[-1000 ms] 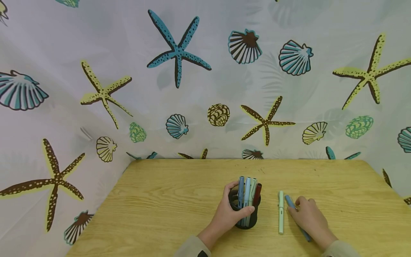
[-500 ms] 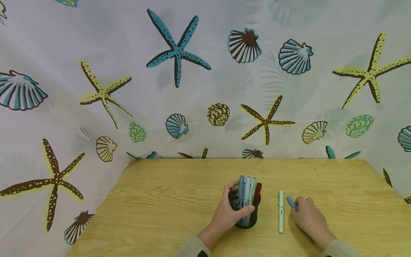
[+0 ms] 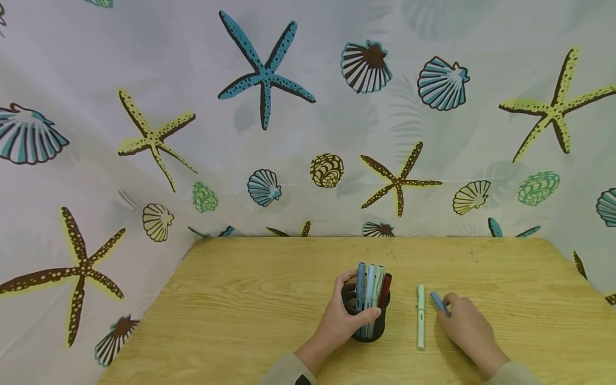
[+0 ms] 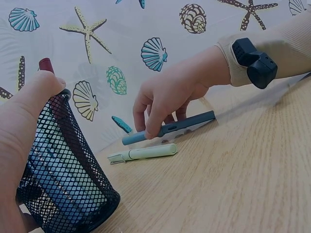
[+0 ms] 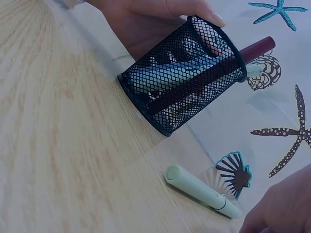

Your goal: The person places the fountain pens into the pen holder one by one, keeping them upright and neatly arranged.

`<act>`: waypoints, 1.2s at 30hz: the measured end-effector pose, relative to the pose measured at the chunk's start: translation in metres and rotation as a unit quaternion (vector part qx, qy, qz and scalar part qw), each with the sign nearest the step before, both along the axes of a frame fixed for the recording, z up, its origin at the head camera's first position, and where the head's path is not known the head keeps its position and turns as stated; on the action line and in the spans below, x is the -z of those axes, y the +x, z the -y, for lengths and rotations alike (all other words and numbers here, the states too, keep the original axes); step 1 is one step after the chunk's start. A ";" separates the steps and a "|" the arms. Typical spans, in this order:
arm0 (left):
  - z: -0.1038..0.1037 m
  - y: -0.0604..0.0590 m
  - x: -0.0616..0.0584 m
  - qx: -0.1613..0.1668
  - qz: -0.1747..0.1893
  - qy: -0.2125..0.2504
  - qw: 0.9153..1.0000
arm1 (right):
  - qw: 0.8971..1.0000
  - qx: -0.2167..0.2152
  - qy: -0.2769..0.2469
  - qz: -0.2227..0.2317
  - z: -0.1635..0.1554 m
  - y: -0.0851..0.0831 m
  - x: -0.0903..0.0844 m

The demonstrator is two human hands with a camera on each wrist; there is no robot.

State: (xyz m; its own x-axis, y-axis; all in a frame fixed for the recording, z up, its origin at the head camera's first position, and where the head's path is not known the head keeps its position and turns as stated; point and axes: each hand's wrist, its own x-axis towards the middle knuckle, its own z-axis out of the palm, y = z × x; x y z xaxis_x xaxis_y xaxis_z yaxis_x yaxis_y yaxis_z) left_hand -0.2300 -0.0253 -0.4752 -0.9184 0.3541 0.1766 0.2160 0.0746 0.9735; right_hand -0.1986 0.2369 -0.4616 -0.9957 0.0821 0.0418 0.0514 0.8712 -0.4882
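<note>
My left hand (image 3: 343,319) grips a black mesh pen holder (image 4: 73,174) that stands on the table, its thumb over the rim. Upright in the holder are a dark blue pen (image 3: 360,283), a light blue pen (image 3: 370,289), a pale green pen and a dark red pen (image 3: 385,289). To the right, my right hand (image 3: 467,327) pinches a blue pen (image 4: 194,121) near its middle; in the left wrist view it looks close above the tabletop. A mint green pen (image 3: 421,321) lies on the table between the holder and my right hand.
The wooden table (image 3: 250,299) ends against a white curtain (image 3: 298,117) printed with starfish and shells, which also runs along both sides. A black wrist device (image 4: 255,63) sits on the right sleeve.
My right hand has closed its fingers on the blue pen, and the pen has shifted slightly right, its lower end now hidden by the hand. The left hand and holder stay put.
</note>
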 end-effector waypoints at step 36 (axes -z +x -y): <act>-0.001 0.000 -0.001 0.001 -0.004 -0.005 1.000 | 0.991 -0.009 -0.078 -0.104 0.012 0.005 -0.030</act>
